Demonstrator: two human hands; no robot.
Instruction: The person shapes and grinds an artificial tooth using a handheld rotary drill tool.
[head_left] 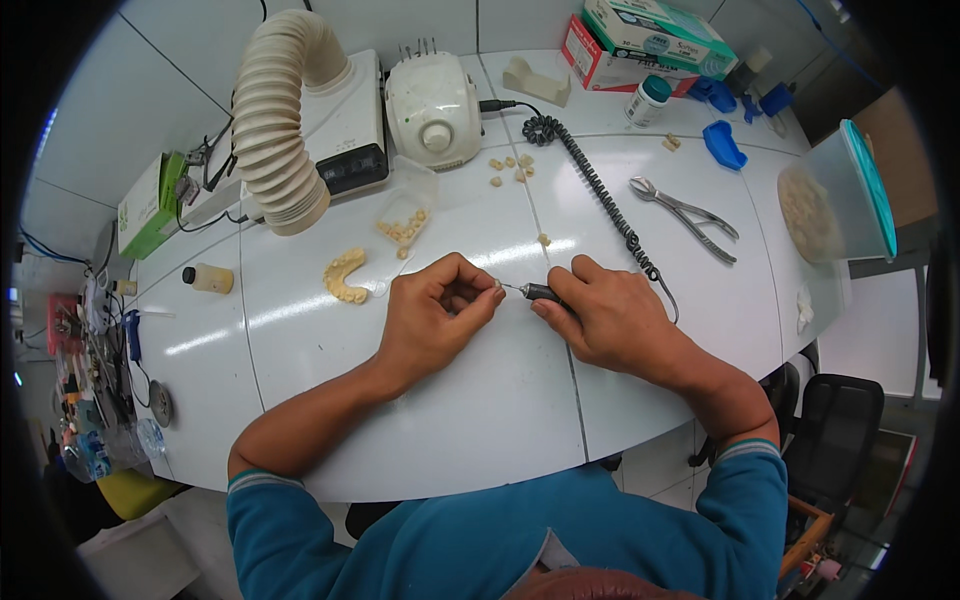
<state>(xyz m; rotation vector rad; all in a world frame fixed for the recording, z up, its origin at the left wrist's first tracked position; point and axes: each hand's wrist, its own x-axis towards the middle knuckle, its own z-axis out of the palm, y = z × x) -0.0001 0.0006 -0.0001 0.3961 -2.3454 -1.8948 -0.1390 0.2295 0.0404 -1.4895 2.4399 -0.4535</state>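
Observation:
My left hand (440, 310) pinches a tiny pale piece (498, 284) between thumb and index finger. My right hand (610, 315) grips a dark rotary handpiece (538, 292), its thin tip pointing left at that piece; whether they touch I cannot tell. A cream dental arch model (340, 275) lies left of my left hand. Behind it is a clear tray (405, 205) of small tooth-coloured pieces, with several more loose pieces (520, 172) to the right. A coiled black cord (585, 175) runs from the white control box (430, 110) over the desk beside my right hand.
A white corrugated hose (275, 125) arches over the back left. Metal pliers (690, 218), a blue tray (723, 145), a white bottle (648, 100) and a plastic container (835, 195) sit to the right. A small bottle (208, 278) stands left. Cluttered tools (85, 400) line the far left.

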